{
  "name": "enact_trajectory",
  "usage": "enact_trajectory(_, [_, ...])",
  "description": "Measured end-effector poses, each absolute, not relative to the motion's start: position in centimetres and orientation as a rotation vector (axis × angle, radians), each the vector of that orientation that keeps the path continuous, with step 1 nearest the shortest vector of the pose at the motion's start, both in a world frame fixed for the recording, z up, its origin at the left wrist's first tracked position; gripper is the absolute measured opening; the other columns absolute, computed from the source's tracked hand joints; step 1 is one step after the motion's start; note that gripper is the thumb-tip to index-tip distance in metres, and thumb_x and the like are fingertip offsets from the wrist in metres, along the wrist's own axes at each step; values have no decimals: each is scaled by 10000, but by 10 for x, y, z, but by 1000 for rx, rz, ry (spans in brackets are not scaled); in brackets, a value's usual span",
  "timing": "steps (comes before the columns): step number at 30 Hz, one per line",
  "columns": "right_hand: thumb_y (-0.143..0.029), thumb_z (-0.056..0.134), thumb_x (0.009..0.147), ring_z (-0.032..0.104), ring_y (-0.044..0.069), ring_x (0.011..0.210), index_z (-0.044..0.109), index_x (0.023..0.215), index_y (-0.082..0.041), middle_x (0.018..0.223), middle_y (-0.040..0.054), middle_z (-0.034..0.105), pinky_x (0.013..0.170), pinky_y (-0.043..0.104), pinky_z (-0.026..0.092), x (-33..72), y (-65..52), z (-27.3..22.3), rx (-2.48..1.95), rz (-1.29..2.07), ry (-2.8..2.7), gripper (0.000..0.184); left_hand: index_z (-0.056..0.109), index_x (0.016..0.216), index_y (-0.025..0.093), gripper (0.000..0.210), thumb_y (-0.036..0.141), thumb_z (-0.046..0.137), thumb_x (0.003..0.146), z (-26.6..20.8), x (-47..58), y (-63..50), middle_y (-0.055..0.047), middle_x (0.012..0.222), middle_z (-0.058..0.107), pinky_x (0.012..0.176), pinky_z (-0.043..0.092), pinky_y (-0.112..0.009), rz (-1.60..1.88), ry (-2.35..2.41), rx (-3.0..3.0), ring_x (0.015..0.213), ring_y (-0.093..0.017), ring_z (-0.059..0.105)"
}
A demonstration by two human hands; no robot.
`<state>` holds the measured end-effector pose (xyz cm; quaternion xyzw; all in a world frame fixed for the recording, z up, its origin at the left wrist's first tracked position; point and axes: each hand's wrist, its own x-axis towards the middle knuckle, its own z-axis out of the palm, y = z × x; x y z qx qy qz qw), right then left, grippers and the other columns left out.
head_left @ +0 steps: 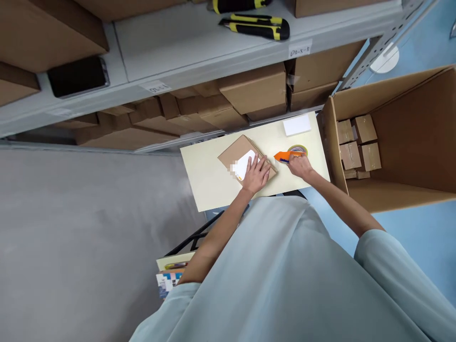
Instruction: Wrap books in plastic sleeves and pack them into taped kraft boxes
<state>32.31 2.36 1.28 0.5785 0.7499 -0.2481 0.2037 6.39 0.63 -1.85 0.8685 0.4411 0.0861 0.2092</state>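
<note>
My left hand (255,175) lies with its fingers spread over a small cardboard box (233,154), pressing near its right side. A white label (245,163) is on the box's top, partly under my fingers. Just right of the box, my right hand (300,166) is closed around an orange tape dispenser (284,156), its pointed front turned toward the box. A ring-shaped tape roll (298,149) shows at the dispenser's back end. Both hands are over a pale cream tabletop (206,183).
A white stack of labels or paper (297,125) lies at the table's far right. A large open carton (409,142) with several small boxes stands to the right. Ahead, a grey shelf (160,52) bears cartons, a black phone (78,77) and a yellow-black box cutter (258,27).
</note>
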Motion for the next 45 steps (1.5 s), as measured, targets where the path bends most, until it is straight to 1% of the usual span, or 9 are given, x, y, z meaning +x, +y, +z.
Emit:
enact_trajectory(7, [-194, 380, 1069, 757, 372, 1042, 547, 1372, 95, 1104, 361, 744, 1044, 488, 461, 287, 16, 23, 1813, -614, 1951, 451, 682, 1459, 224, 440, 307, 492, 1071, -13, 69, 9, -113, 1695, 502, 1373, 114, -697, 273, 1256, 2410, 1703, -361, 137])
enact_trajectory(13, [-328, 355, 1095, 776, 402, 1048, 581, 1356, 76, 1102, 374, 743, 857, 431, 577, 287, 26, 49, 2008, -554, 1840, 531, 733, 1387, 240, 400, 272, 548, 1033, 0, 70, 13, -119, 1626, 582, 1379, 148, -671, 358, 1144, 2307, 1670, -341, 290])
enact_trajectory(19, [-410, 338, 1124, 790, 397, 1026, 528, 1405, 59, 1079, 329, 758, 872, 428, 584, 292, 46, 92, 2147, -445, 1815, 579, 770, 1307, 280, 345, 243, 592, 1013, 6, 64, 15, -93, 1535, 666, 1384, 191, -606, 546, 1067, 2234, 1619, -294, 412])
enact_trajectory(23, [-504, 361, 1119, 790, 393, 1046, 569, 1394, -26, 1099, 292, 774, 855, 426, 590, 275, 69, 135, 2182, -407, 1871, 589, 670, 1463, 230, 438, 249, 500, 1060, 21, 62, 28, -138, 1548, 653, 1344, 332, -574, 709, 1128, 2150, 1550, -286, 517])
enact_trajectory(27, [-421, 450, 1075, 789, 362, 1057, 586, 1370, -96, 1131, 232, 788, 846, 389, 585, 236, 103, 176, 2217, -467, 1979, 460, 499, 1624, 234, 549, 266, 457, 1078, 62, 49, 67, -120, 1666, 541, 1316, 405, -565, 936, 1146, 2150, 1610, -284, 427])
enact_trajectory(30, [-384, 476, 1051, 779, 366, 1065, 551, 1397, -106, 1132, 209, 788, 858, 388, 574, 204, 140, 204, 2198, -550, 2140, 451, 484, 1633, 228, 547, 281, 437, 1091, 105, 27, 106, -127, 1690, 506, 1302, 434, -543, 1083, 1141, 2189, 1601, -284, 442])
enact_trajectory(35, [-337, 434, 1066, 723, 371, 1148, 503, 1420, -79, 1218, 238, 749, 952, 418, 541, 154, 217, 249, 1942, -523, 2528, 444, 456, 1650, 237, 556, 296, 411, 1100, 164, -22, 169, -112, 1730, 450, 1321, 410, -526, 1231, 1248, 2173, 1605, -281, 431])
enact_trajectory(40, [-273, 460, 1067, 676, 338, 1261, 575, 1352, -103, 1322, 216, 731, 1109, 429, 476, 111, 283, 277, 1727, -315, 2544, 352, 456, 1646, 225, 587, 281, 463, 1062, 182, -51, 218, -127, 1719, 462, 1316, 414, -558, 1226, 1305, 2183, 1599, -307, 439])
enact_trajectory(45, [-271, 541, 1053, 700, 297, 1259, 635, 1345, -166, 1348, 152, 752, 1076, 374, 506, 88, 317, 291, 1756, -254, 2402, 324, 493, 1615, 214, 592, 234, 486, 1024, 179, -62, 236, -137, 1671, 527, 1314, 412, -593, 1229, 1345, 2193, 1583, -327, 462])
